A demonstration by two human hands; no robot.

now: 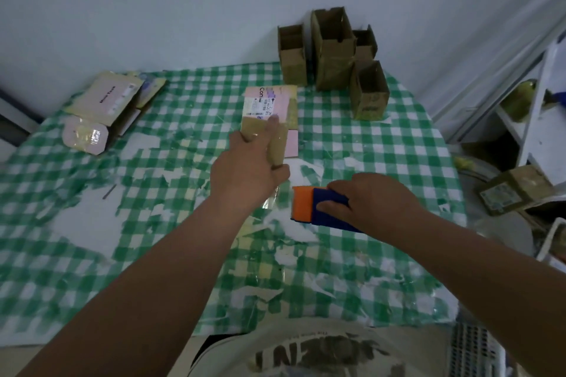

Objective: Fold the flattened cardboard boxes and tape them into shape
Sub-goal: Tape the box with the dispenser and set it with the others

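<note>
A flattened cardboard box (pixel 269 107) with a pink printed label lies near the middle of the table. My left hand (pixel 248 168) reaches over its near end, fingers on top and thumb under the near edge, gripping it. My right hand (pixel 370 202) holds a blue and orange tape dispenser (pixel 318 205) just above the tablecloth, right of my left hand. A stack of more flattened boxes (pixel 104 107) lies at the far left. Several folded brown boxes (pixel 333 52) stand upright at the far right corner against the wall.
The table wears a worn green-and-white checked cloth (pixel 153 223) with torn white patches. A white shelf unit (pixel 536 107) stands to the right, with a cardboard box (pixel 514 190) and clutter on the floor below it. A white wall runs close behind the table.
</note>
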